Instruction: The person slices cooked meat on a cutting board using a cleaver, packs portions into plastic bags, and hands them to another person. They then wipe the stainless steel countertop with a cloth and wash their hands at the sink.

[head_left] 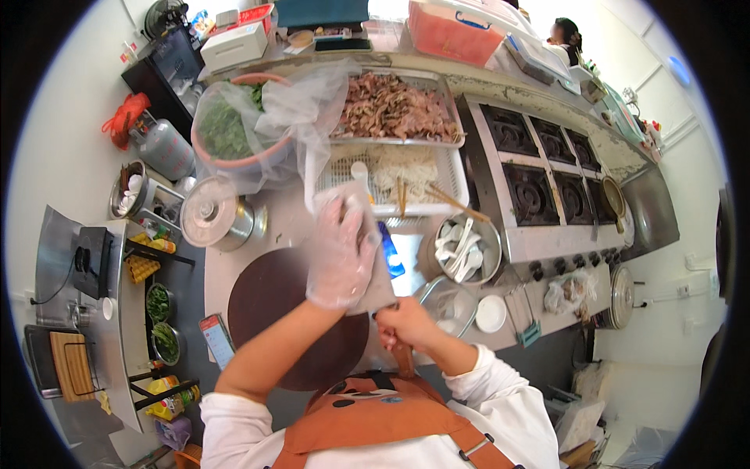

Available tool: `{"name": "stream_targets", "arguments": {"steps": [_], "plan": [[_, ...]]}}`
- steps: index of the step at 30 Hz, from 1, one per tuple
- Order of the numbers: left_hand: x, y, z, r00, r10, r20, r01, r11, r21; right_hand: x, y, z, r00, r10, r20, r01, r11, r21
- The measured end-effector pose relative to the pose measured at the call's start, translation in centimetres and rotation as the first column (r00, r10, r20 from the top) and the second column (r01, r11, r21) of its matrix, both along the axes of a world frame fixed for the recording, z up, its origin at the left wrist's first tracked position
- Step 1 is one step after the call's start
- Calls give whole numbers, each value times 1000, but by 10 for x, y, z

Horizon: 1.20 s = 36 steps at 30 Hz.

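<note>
My left hand (345, 261), in a clear plastic glove, lies over the flat of a broad cleaver blade (381, 284) with its fingers spread. Whether anything is under the palm cannot be told. The fingers of my right hand (407, 325) are closed around the cleaver's handle, and a wooden handle end (404, 359) shows below them. Both hands are above the right edge of a dark round chopping board (281, 328). Just beyond, a white basket (463, 182) holds pale noodles (404, 170), chopsticks (401, 198) and a white spoon (360, 171).
Sliced meat (398, 105) fills a metal tray behind the basket. A plastic-covered tub of greens (225, 129) and a lidded metal pot (211, 214) stand left. At right are a bowl of spoons (467, 249), a glass bowl (448, 302) and a gas stove (527, 193). A phone (217, 340) lies at the left edge.
</note>
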<state>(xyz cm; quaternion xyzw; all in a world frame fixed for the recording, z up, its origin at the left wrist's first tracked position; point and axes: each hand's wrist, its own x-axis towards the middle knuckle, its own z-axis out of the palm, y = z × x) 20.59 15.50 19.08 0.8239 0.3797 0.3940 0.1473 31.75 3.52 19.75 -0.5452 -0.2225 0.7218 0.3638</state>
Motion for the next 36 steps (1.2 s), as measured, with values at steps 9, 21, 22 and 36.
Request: {"name": "stream_targets", "arguments": {"steps": [9, 21, 22, 36], "plan": [[160, 243, 2, 989, 118, -94, -136, 968, -213, 169, 121, 59, 938, -230, -259, 265, 957, 113], [128, 267, 48, 966, -37, 254, 165, 847, -505, 188, 3, 47, 979, -202, -3, 202, 979, 18], [120, 251, 57, 916, -66, 396, 281, 809, -516, 178, -4, 45, 996, -85, 36, 83, 996, 44], [-235, -3, 92, 717, 43, 695, 584, 506, -634, -44, -14, -134, 125, -124, 984, -856, 488, 170]]}}
